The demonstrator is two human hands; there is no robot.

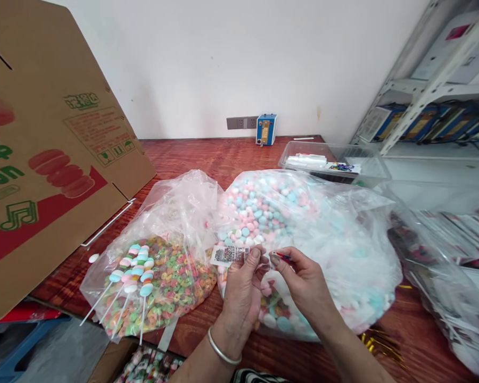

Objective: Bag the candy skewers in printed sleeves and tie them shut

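Observation:
My left hand (242, 290) is closed, its thumb and fingers pinching a small printed label (225, 256) with rows of dark text. Close beside it, my right hand (308, 284) pinches a small red-and-blue piece (284, 257), too small to make out fully. Both hands are over the front of a large clear bag (363, 229) of pink, blue and white round candies (259, 213). To the left lies a clear bag of colourful ring-shaped cereal (175, 276). Several candy skewers (138, 268) with white sticks rest on top of that bag.
A large cardboard box (64, 159) stands at the left. A clear plastic tub (367, 167) is behind the candy bag, with a blue box (266, 129) by the wall. Wrapped packs (455, 244) and gold twist ties (383, 346) lie at right. Below the table edge is a box of wrapped sweets (147, 367).

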